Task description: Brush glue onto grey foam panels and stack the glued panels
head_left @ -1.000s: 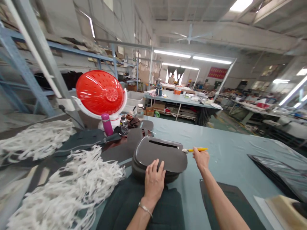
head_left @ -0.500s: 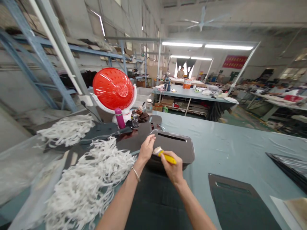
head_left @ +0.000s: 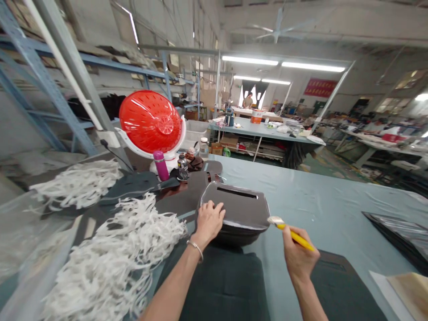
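My right hand (head_left: 299, 254) grips a paintbrush with a yellow handle (head_left: 301, 240). Its pale bristles (head_left: 275, 220) are at the right front corner of a stack of dark grey panels (head_left: 239, 207). The top panel has a long slot near its far side, and a whitish wet-looking band runs along its edges. My left hand (head_left: 210, 219) lies on the stack's left part with fingers spread. Dark green sheet material (head_left: 224, 281) lies in front of the stack. Another dark slotted panel (head_left: 341, 285) is partly hidden behind my right hand and forearm.
Heaps of white strips (head_left: 110, 258) lie on the left. Behind them stand a red round heater (head_left: 150, 121), a magenta bottle (head_left: 161, 166) and a dark jar (head_left: 183, 166). Black folded sheets (head_left: 397, 234) rest on the blue-green table (head_left: 301, 196) at right. A person (head_left: 248, 100) stands far back.
My right hand has carried the brush rightward along the stack's front edge to its right corner. My left hand has turned from edge-on to palm down on the panel.
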{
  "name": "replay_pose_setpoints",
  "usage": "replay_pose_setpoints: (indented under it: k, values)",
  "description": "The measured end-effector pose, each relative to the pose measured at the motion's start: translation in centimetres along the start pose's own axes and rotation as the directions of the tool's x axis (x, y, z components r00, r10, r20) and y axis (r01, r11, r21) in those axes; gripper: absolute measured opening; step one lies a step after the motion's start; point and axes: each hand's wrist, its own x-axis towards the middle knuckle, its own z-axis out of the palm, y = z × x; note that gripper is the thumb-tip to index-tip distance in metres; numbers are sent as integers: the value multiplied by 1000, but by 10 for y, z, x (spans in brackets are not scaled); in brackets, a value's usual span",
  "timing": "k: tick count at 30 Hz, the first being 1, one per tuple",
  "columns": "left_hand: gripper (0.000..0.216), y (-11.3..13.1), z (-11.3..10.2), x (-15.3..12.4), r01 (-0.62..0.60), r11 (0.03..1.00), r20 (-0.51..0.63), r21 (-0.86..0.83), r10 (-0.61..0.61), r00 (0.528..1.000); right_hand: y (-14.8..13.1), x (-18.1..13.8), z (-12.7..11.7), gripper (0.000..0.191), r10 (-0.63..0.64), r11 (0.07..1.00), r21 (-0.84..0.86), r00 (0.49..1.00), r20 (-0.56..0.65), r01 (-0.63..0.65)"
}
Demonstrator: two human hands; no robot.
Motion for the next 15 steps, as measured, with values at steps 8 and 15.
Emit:
replay_pose_setpoints:
  k: [8, 15]
  values:
    - [29, 13, 16, -8, 4, 992, -95, 130, 9, 995, -96, -3, 178, 24, -111, 937, 344, 890, 442, -54]
    - [32, 16, 16, -9, 19, 995, -156, 94, -4, 988, 4, 36, 118, 28, 134, 991, -26, 984, 117, -132]
